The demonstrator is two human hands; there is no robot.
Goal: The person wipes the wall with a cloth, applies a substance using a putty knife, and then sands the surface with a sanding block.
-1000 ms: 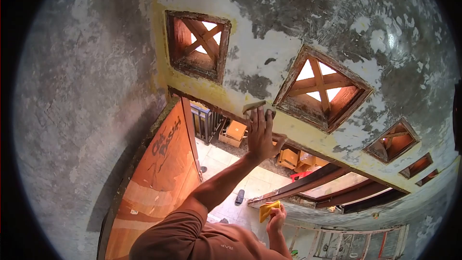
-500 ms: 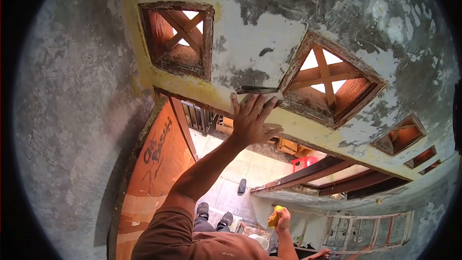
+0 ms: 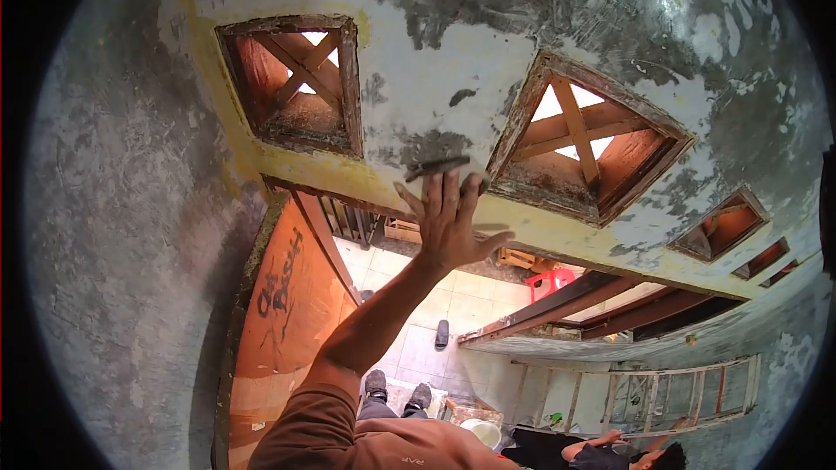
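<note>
My left hand (image 3: 453, 231) is raised to the patchy wall (image 3: 418, 70), just below and between two framed openings. Its fingers are spread over a flat pad with a dark, thin upper edge (image 3: 438, 167). The pad is blurred and mostly hidden behind the fingers, with the thumb out to the right. The left framed opening (image 3: 350, 87) and the right framed opening (image 3: 522, 113) have crossed wooden slats. My right hand is out of sight.
Below are an orange panel (image 3: 261, 331) with black writing, my shoes (image 3: 375, 383), a dark slipper (image 3: 442, 334) on tiles, and a white bucket (image 3: 482, 433). A ladder (image 3: 653, 396) lies at lower right near another person (image 3: 601, 453). A red stool (image 3: 550, 281) stands beyond the doorway.
My left hand and the pad have shifted slightly left along the wall. My right hand, with a yellow object in it, has left the view. More of the other person shows.
</note>
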